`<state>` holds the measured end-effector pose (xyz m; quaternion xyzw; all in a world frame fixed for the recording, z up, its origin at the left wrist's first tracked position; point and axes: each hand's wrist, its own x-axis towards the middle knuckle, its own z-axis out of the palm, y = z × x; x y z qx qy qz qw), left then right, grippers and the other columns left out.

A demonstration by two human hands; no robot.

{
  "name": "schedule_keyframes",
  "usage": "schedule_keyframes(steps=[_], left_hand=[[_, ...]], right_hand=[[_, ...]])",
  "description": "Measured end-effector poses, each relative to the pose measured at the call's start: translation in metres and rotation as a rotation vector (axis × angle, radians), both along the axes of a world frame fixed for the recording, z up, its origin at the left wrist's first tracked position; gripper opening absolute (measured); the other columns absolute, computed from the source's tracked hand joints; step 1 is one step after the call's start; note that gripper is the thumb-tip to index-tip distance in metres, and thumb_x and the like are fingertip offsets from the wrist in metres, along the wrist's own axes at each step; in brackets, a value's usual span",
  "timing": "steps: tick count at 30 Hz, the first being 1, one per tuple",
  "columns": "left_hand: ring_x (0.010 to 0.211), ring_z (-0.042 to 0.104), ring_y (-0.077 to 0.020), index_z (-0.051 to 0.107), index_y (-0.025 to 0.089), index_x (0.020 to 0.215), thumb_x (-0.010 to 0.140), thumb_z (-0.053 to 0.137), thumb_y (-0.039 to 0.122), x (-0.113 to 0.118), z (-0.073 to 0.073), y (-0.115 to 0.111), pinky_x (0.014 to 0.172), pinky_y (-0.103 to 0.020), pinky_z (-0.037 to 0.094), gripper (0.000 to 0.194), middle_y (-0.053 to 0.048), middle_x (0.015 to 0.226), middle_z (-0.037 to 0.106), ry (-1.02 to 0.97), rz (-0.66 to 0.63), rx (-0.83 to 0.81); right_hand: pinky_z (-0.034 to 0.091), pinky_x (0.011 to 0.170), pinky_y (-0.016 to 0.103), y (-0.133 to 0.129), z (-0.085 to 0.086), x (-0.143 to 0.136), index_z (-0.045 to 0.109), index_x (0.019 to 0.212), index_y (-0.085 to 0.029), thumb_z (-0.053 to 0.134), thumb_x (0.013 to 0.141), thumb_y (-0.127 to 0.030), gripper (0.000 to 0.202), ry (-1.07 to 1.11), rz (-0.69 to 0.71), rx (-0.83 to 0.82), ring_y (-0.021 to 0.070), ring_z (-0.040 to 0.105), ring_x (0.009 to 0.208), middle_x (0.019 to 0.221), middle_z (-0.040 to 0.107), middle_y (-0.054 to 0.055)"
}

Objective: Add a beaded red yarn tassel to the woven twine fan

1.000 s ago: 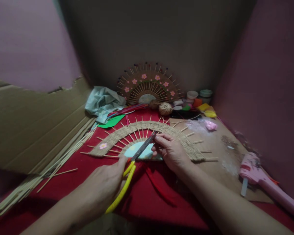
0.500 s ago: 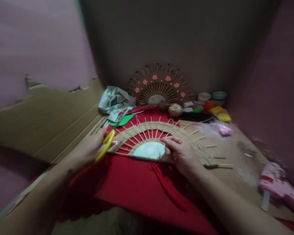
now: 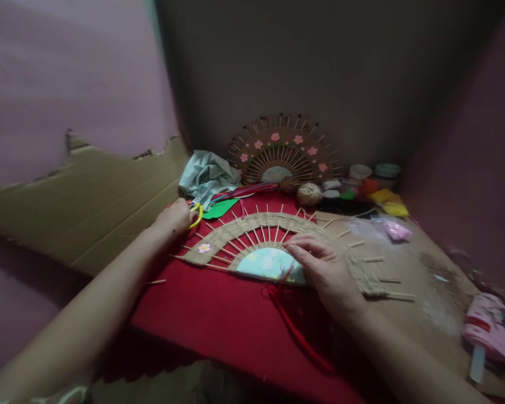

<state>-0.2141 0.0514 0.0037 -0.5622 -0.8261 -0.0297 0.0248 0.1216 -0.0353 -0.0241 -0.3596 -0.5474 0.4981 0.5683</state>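
My left hand [image 3: 177,216] is closed around scissors with yellow handles [image 3: 197,214], beside the pale blue cloth and a green sheet [image 3: 221,209]. Below it lies a half-round woven fan [image 3: 252,222] of thin sticks and tan cord, with a pale blue centre [image 3: 267,265] and a pink flower [image 3: 204,248] at its left end. My right hand [image 3: 326,269] hovers over the fan's centre, thumb and fingers pinched together; what they hold, if anything, is too small to make out. Under that hand, a red cord bundle [image 3: 297,331] trails toward the table's front edge.
Behind stands a finished-looking fan with pink flowers [image 3: 275,137]. A ball of twine [image 3: 309,194], the crumpled cloth [image 3: 208,175] and small tubs [image 3: 361,171] line the back. A pink glue gun [image 3: 488,325] lies right on brown board; cardboard [image 3: 122,202] leans left.
My left hand has carried the scissors back and away from the fan's left end, uncovering the pink flower. My right hand stays over the fan's centre, still pinched. The view has shifted slightly.
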Motion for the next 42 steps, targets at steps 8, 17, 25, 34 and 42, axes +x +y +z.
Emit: schedule_keyframes(steps=[8, 17, 25, 34, 42], left_hand=[[0.117, 0.052, -0.0287, 0.061, 0.010, 0.113, 0.089, 0.054, 0.024, 0.025, 0.020, 0.013, 0.097, -0.048, 0.043, 0.029, -0.015, 0.124, 0.057, -0.149, -0.164, 0.243], [0.055, 0.055, -0.0069, 0.067, 0.011, 0.100, 0.070, 0.067, 0.012, 0.178, 0.025, -0.050, 0.045, -0.018, 0.039, 0.029, -0.005, 0.081, 0.066, -1.713, -0.640, -0.252], [0.049, 0.055, -0.0074, 0.064, 0.010, 0.087, 0.077, 0.066, 0.019, 0.201, 0.004, -0.059, 0.040, -0.017, 0.040, 0.014, -0.003, 0.068, 0.063, -1.872, -0.696, -0.403], [0.039, 0.035, -0.0005, 0.057, 0.013, 0.077, 0.076, 0.072, 0.029, 0.202, -0.004, -0.064, 0.039, -0.012, 0.022, 0.021, 0.006, 0.053, 0.050, -1.903, -0.567, -0.243], [0.037, 0.027, -0.0023, 0.058, 0.015, 0.070, 0.076, 0.069, 0.026, 0.192, 0.012, -0.073, 0.037, -0.015, 0.021, 0.017, 0.008, 0.044, 0.038, -1.831, -0.635, -0.236]], right_hand=[[0.051, 0.084, 0.034, 0.003, 0.002, 0.001, 0.077, 0.073, -0.026, 0.074, 0.074, -0.029, 0.004, 0.100, -0.083, -0.036, 0.0202, 0.056, 0.108, 0.108, 0.065, 0.004], [0.049, 0.077, 0.027, 0.012, -0.005, -0.001, 0.076, 0.075, -0.026, 0.078, 0.067, -0.028, 0.008, 0.487, 0.061, -0.247, 0.0184, 0.056, 0.109, 0.129, 0.061, 0.000], [0.050, 0.074, 0.029, 0.014, -0.003, 0.000, 0.076, 0.082, -0.023, 0.078, 0.068, -0.026, 0.015, 0.605, 0.161, -0.335, 0.0166, 0.061, 0.093, 0.116, 0.066, 0.003], [0.047, 0.081, 0.028, 0.015, -0.006, 0.001, 0.075, 0.072, -0.022, 0.076, 0.068, -0.022, 0.005, 0.664, 0.189, -0.323, 0.0156, 0.057, 0.101, 0.122, 0.064, 0.001], [0.049, 0.073, 0.028, 0.016, 0.003, 0.006, 0.074, 0.076, -0.020, 0.075, 0.066, -0.021, 0.010, 0.702, 0.193, -0.343, 0.0142, 0.061, 0.082, 0.100, 0.072, 0.002]])
